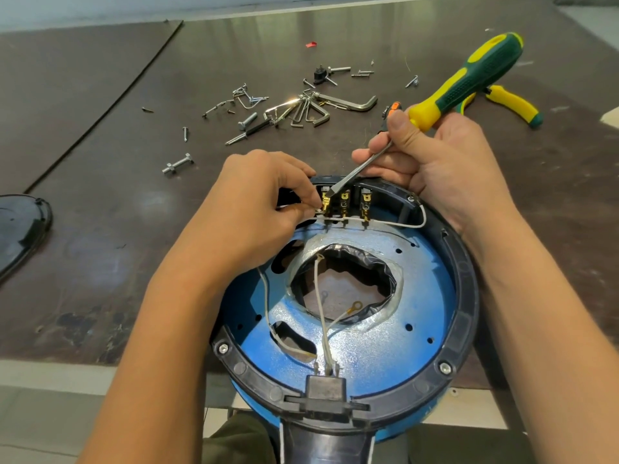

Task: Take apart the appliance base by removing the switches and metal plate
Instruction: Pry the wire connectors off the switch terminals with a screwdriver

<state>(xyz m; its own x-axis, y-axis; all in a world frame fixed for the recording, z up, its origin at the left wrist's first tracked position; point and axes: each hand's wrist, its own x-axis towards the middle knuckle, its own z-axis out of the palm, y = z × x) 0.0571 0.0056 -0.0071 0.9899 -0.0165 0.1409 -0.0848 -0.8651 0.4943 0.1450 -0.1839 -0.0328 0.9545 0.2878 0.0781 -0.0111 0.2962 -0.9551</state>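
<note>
The left hand (258, 199) arches over the far rim of the round appliance base (467, 289), its fingertips pinching the white wire (395, 224) at the leftmost of three brass-tabbed switches (345, 204). The right hand (435, 162) grips a screwdriver (462, 85) with a ribbed yellow-and-green handle, its flat steel tip on that same terminal. Inside the base's black plastic ring lies the speckled blue metal plate (425, 289).
</note>
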